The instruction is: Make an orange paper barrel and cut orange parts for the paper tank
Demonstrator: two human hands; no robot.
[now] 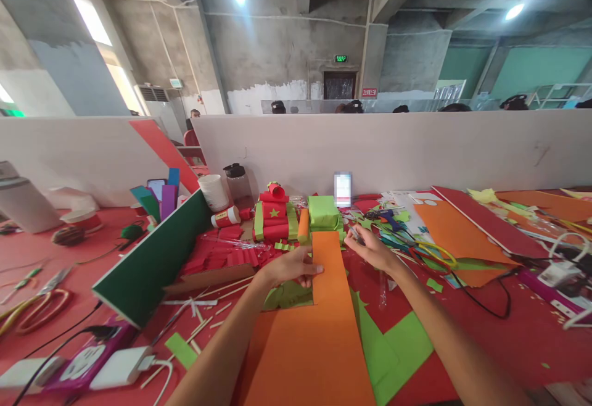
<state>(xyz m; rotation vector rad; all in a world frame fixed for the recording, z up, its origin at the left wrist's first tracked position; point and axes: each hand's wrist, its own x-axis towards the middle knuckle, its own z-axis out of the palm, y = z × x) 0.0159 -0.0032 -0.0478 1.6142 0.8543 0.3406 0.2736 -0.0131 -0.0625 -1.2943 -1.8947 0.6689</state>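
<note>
A large orange sheet of paper or card [305, 356] lies in front of me, its far part narrowing to a strip. My left hand [293, 267] grips that strip at its left edge, thumb on top. Just right of the strip's far end, my right hand [372, 248] is closed with fingertips pinched around a small greyish thing [355, 233], too small to name. Beyond the strip sits a paper model: a light green block [324, 211], an orange roll [303, 226] and a red part with a yellow star [274, 213]. Green paper [398, 350] lies partly under the orange sheet.
A dark green board [152, 264] stands tilted at left, near red paper pieces [217, 258] and a purple power strip [87, 356]. Scissors with yellow handles [437, 255] and orange sheets [448, 239] lie at right. A white partition [370, 147] closes the back.
</note>
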